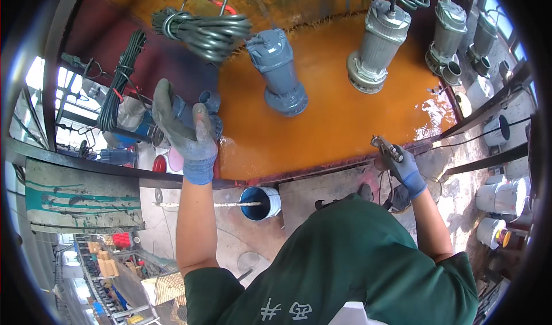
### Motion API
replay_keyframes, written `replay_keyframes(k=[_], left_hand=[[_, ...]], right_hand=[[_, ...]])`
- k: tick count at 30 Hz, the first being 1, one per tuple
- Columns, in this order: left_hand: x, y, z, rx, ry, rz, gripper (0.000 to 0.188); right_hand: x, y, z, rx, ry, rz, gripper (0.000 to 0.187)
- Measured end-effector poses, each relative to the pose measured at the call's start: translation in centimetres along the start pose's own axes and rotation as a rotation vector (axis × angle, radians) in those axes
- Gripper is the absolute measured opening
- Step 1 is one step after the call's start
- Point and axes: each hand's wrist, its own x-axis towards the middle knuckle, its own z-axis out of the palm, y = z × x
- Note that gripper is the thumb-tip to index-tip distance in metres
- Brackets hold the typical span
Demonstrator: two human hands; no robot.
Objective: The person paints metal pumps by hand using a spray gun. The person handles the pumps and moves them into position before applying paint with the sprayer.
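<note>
Blue-grey pump [279,72], long axis down-frame at upper centre, lies nearer your spread left hand [187,129]; right hand [407,168] grips spray gun [380,143]

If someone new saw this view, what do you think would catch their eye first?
Most likely the bright orange surface filling the upper middle, with a blue-grey pump in front of it and a paler silver pump to the right. Next might come the gloved hands: the open left hand raised at left, and the right hand holding a spray gun.
</note>
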Motion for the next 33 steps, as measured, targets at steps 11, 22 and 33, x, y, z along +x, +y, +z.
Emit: replay_keyframes(k=[11,22,33], left_hand=[[-36.8,-0.9,-1.9,-0.136,-0.352,-0.981,0.018],[-70.6,10.2,-20.2,0.118,-1.648,-0.834,0.024],[-65.8,10.0,-19.8,0.007,-1.066,-1.851,0.043]], right_hand=[[-5.2,-16.0,0.9,-0.261,-0.039,-0.394,0.018],[-6.7,-21.1,2.8,-0.173,0.066,-0.47,0.016],[-6.1,-22.6,6.1,0.022,0.09,-0.454,0.015]])
